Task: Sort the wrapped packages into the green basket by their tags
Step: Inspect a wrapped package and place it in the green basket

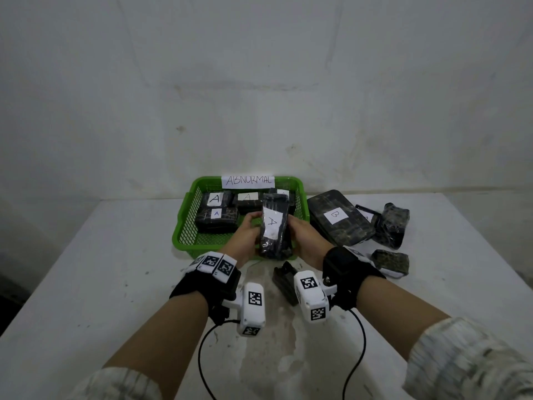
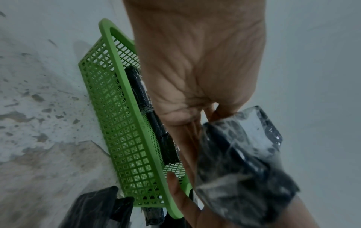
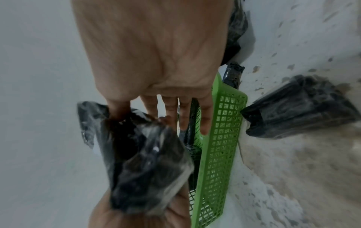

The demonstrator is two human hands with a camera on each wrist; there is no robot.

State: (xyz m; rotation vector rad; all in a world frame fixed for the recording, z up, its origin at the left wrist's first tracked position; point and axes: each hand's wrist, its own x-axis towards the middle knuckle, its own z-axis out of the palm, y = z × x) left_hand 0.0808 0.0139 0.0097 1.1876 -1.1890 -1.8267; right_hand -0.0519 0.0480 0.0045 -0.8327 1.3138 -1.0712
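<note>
Both hands hold one long dark wrapped package [image 1: 274,226] between them, its white tag marked A facing up. The left hand [image 1: 244,237] grips its left side with the thumb curled over the top edge; the right hand [image 1: 306,236] grips the opposite side, its fingers hidden behind the wrapping in the head view. In the right wrist view the fingers [image 3: 170,114] reach down along the package, though blur hides how tightly they close. The package hangs over the near rim of the green basket [image 1: 184,229], which lies just beyond the hands. In the basket beyond the left hand lie several tagged packages [image 1: 217,220] marked A, and a paper sign [image 1: 248,180] reading ABNORMAL stands at its far rim. Just beyond the right hand, outside the basket, lies a large flat package [image 1: 340,217] tagged B, with smaller wrapped bundles [image 1: 391,225] farther right. A small dark package [image 1: 285,282] lies on the table [image 1: 86,269] between the wrists.
</note>
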